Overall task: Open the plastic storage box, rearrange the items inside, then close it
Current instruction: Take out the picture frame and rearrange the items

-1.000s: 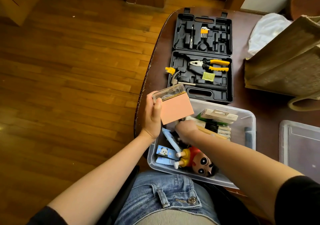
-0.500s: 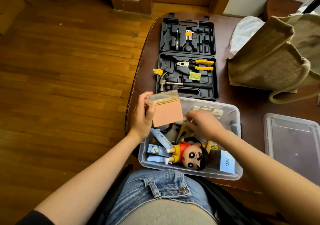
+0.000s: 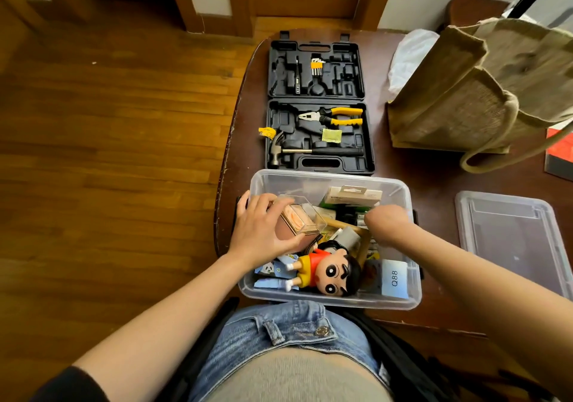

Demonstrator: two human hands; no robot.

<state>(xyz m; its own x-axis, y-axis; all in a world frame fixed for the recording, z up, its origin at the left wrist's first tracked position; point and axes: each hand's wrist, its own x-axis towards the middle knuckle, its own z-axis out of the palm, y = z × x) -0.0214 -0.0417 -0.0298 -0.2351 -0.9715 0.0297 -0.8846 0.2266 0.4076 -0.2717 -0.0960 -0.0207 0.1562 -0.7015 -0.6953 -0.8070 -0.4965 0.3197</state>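
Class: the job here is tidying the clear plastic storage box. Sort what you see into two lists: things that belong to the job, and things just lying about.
Belongs to the job:
storage box
lid, off to the side
small clear case held by the left hand
cartoon figure
right hand, inside the box

Just lying about:
open tool case
burlap bag
white plastic bag

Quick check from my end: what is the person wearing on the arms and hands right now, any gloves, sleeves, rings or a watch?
Both forearms are bare. The left hand shows no glove, ring or watch. The right hand shows no glove either; its fingers are hidden. A black sleeve edge shows on the left upper arm.
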